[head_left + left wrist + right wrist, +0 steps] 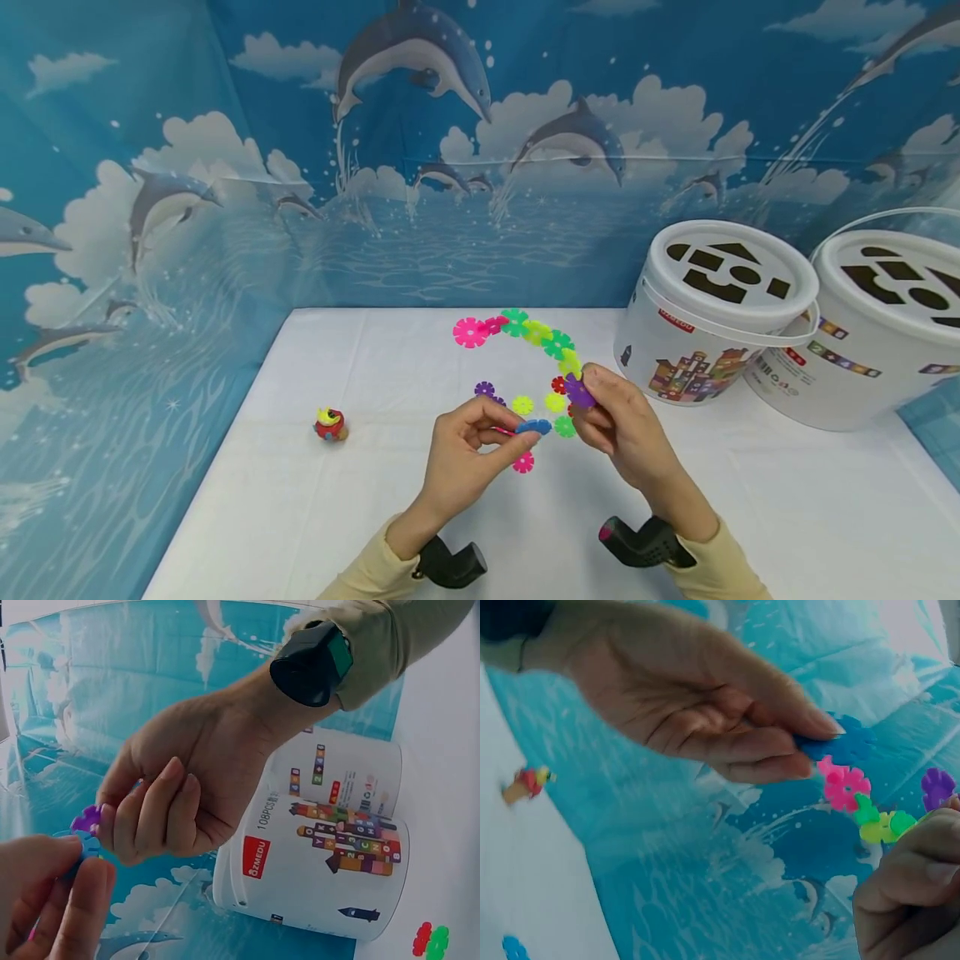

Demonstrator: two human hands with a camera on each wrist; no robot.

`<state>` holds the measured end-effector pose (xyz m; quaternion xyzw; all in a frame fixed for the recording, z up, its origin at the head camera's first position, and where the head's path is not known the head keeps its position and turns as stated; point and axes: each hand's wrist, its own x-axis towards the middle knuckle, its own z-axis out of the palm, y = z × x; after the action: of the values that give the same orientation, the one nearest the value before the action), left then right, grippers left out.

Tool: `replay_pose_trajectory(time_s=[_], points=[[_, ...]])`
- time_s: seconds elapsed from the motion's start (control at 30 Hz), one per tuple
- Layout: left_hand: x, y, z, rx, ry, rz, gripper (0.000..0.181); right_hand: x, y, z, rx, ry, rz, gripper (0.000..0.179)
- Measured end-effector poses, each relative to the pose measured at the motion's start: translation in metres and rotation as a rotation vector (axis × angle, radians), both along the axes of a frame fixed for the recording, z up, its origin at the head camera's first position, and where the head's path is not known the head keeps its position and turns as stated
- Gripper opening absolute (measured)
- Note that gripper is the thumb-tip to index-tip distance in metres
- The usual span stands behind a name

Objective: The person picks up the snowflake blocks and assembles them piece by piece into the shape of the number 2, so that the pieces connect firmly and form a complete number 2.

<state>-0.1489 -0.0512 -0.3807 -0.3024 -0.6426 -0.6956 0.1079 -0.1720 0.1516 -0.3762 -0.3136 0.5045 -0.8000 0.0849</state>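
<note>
My left hand (468, 457) pinches a blue notched plastic disc (534, 426) between thumb and fingers, and a sliver of pink shows beside those fingers. Just to its right, my right hand (628, 427) holds a purple notched disc (578, 390) by its edge. From the purple disc a curved chain of interlocked discs (537, 332) in yellow, green and pink reaches up and left, ending in a pink disc (469, 332). In the left wrist view the blue disc (88, 844) and the purple disc (87, 819) appear close together.
Loose discs lie under and around the hands, among them a pink one (523, 462), a green one (565, 427) and a yellow one (522, 405). A small red and yellow toy figure (331, 424) stands at left. Two white lidded buckets (712, 317) occupy the back right.
</note>
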Motion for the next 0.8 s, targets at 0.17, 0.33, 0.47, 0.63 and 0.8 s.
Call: replay_pose_trajectory(time_s=[0.17, 0.33, 0.47, 0.63, 0.8], points=[[0.002, 0.003, 0.007, -0.016, 0.033, 0.07, 0.016, 0.004, -0.009, -0.003, 0.284, 0.112, -0.309, 0.025], [0.0, 0.005, 0.004, -0.013, 0.076, 0.105, 0.013, 0.004, -0.015, -0.008, 0.376, 0.178, -0.409, 0.023], [0.0, 0.005, 0.004, -0.014, 0.11, 0.141, 0.013, 0.004, -0.019, -0.01, 0.395, 0.211, -0.435, 0.022], [0.001, 0.005, 0.006, -0.035, 0.165, 0.193, 0.015, 0.007, -0.023, -0.012, 0.407, 0.244, -0.471, 0.021], [0.0, 0.004, 0.004, -0.061, 0.241, 0.234, 0.019, 0.008, -0.025, -0.014, 0.434, 0.28, -0.494, 0.02]])
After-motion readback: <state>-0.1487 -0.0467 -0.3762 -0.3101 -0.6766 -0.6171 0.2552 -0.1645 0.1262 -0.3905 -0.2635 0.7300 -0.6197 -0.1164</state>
